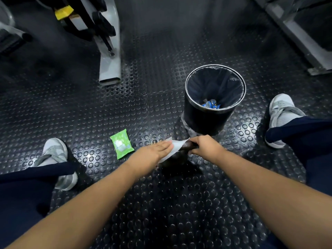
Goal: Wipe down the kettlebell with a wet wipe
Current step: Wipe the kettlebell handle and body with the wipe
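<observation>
Kettlebell (177,156) wiping was underway: left hand (154,151) pressed the wipe (175,147) flat, fingers extended; right hand (204,146) gripped the handle; next, probably fresh areas.

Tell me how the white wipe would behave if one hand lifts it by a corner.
The wipe would likely droop; it already drapes over the kettlebell. It looks thin, so probably very light, and may cling if damp.

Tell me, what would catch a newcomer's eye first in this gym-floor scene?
Probably the two bare hands at centre: the left hand presses a white wet wipe onto a dark kettlebell, while the right hand grips its handle. A bright green wipes packet lies left of them on the studded floor, and a black bin stands just beyond.
</observation>
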